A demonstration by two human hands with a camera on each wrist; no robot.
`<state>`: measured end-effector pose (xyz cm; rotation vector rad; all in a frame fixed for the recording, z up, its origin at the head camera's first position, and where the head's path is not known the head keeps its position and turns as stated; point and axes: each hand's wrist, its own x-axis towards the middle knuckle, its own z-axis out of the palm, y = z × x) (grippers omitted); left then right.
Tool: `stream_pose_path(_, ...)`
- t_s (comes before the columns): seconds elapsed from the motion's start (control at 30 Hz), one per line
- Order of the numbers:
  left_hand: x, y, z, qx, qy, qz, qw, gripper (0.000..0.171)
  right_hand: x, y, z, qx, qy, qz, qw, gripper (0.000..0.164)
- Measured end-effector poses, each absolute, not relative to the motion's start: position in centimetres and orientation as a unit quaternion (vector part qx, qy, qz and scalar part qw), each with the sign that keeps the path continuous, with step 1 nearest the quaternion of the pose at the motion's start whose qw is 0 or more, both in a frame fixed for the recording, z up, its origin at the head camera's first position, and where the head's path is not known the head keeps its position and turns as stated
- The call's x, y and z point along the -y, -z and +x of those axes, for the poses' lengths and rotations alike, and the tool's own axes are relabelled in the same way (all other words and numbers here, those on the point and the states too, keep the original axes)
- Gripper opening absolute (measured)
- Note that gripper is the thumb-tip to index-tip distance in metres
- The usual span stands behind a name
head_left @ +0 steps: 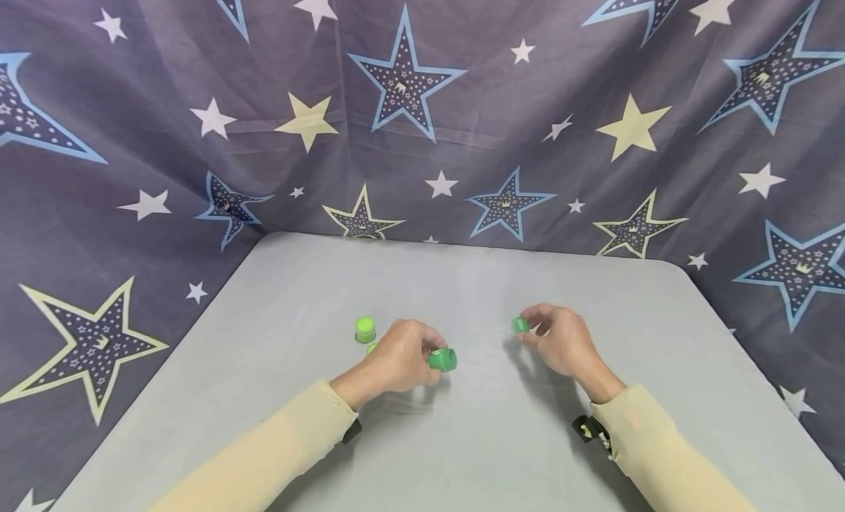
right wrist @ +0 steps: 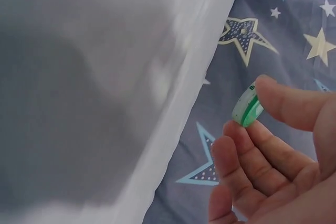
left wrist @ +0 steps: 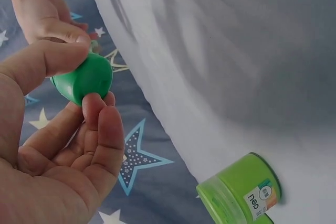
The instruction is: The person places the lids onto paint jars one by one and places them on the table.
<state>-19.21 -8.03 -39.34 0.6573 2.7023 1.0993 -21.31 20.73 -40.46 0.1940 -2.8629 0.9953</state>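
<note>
My left hand holds a small green pot above the table, its round mouth turned to the right. In the left wrist view, thumb and fingertips grip that pot by its sides, its smooth green bottom showing. To the right and apart from it, my right hand pinches a small green lid. Seen from the right wrist, the lid has a pale, clear-looking rim and stands on edge between thumb and fingertips. What the pot contains is hidden.
A lime-green lidded jar stands left of the left hand; its label reads "deli" in the left wrist view. Another lime-green piece is mostly hidden behind that hand. A grey-white cloth covers the table; a star-patterned curtain hangs behind.
</note>
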Motion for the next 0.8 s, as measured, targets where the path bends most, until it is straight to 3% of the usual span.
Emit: stream_pose_path(0.8,7.8,39.1,-18.5,-0.899,-0.371,0.219,0.073,0.033,-18.5,40.4,-17.7,0.918,-0.376,0.100,0.073,0.027)
